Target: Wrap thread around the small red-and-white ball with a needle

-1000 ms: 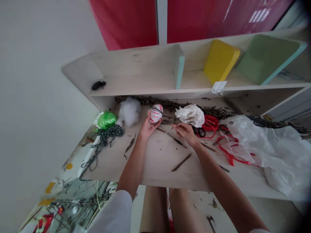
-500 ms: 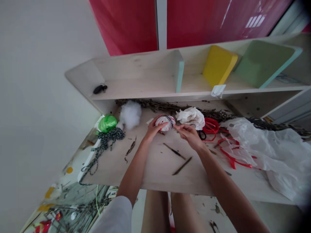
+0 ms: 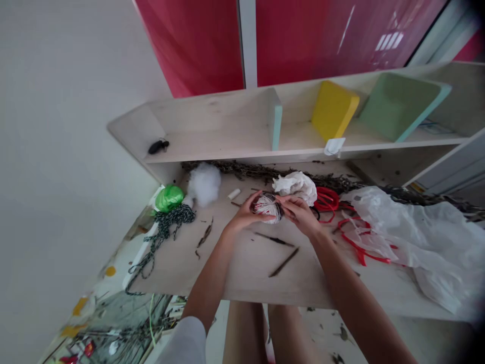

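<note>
A ball wound with white, red and dark strands [image 3: 267, 208] is held above the pale desk [image 3: 250, 273]. My left hand [image 3: 246, 213] wraps round its left side, thumb along the lower edge. My right hand [image 3: 298, 212] pinches at the ball's right side, where the dark strands are; what its fingertips hold is too small to make out. Behind my right hand lies a crumpled white bag [image 3: 297, 186]. A small white roll [image 3: 234, 193] sits beyond my left hand. Two dark sticks, one of them here [image 3: 284, 262], lie nearer to me.
White stuffing [image 3: 204, 184], a green bundle [image 3: 169, 198] and dark patterned cord [image 3: 166, 227] are at the left. Red ribbon [image 3: 326, 199] and a large clear plastic bag [image 3: 428, 232] lie right. Dried stems [image 3: 242, 169] run along the back beneath a shelf [image 3: 220, 146].
The ball has turned and come slightly nearer to me with both hands. The small white roll now shows more fully. The view has shifted slightly.
</note>
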`<state>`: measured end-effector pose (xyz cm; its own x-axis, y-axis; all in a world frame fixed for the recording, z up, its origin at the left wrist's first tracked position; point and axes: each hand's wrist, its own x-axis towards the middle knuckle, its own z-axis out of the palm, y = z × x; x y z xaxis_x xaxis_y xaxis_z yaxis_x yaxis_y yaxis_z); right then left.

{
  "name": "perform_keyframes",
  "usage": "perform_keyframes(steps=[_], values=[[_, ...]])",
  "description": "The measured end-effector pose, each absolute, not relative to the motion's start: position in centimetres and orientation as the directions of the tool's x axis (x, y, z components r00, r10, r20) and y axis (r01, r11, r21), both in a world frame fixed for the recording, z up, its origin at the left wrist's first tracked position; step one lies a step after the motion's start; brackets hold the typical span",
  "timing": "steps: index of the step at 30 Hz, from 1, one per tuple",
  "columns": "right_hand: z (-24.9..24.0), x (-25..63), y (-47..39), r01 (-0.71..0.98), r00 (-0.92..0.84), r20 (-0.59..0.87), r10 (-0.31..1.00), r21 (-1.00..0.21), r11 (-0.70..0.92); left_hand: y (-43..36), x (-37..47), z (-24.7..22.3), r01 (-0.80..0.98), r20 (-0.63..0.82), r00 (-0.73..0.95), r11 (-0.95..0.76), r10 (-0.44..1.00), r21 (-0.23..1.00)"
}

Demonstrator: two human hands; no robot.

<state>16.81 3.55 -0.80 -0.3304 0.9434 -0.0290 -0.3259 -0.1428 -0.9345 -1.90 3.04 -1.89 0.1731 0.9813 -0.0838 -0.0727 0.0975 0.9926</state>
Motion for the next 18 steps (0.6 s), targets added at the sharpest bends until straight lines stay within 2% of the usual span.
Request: perform_keyframes(steps=[7,13,18], values=[[-1.6,16.2,3.8,-0.369,-0.325,-0.025,0.946,-0.917,-0.151,3.1,-2.1,-2.0,-0.138,-0.052,0.157,0.074,0.986,0.988],[-1.6,15.8,3.4,-0.375,-0.387,-0.040,0.921,-0.906,-0.197,2.9,-1.6,-2.8,-0.075,-0.071,0.204,0.088,0.976,0.993],[-1.6,15.8,3.3,-0.362,-0.438,-0.043,0.898,-0.906,-0.220,3.3,-1.5,-4.0,-0.046,-0.036,0.097,0.041,0.995,0.998]])
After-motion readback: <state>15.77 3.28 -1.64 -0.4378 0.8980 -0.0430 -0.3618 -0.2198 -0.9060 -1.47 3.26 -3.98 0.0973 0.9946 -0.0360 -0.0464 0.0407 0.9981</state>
